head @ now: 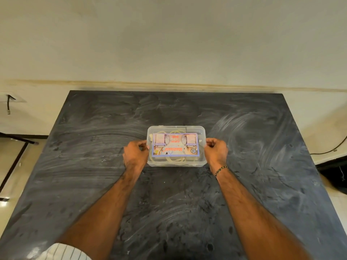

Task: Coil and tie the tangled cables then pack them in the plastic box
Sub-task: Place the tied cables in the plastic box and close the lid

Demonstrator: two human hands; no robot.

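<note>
counter (93,147): dark grey, pale chalky smears | plastic box (203,162): clear | label (175,145): blue-bordered, red lettering | cables (176,159): cream | bracelet (221,170): black-and-gold | sleeve (65,253): white, dark pinstripes

A clear plastic box (176,162) with a closed lid sits on the dark stone desk (93,166), about midway across and a little toward the far side. Pale coiled cables (175,158) lie inside it, under a printed label (175,145) on the lid. The left hand (135,155) is at the box's left end, the right hand (216,151) at its right end, fingers (211,142) curled onto the lid's edges. Behind the desk stands a wall (169,44).
</note>
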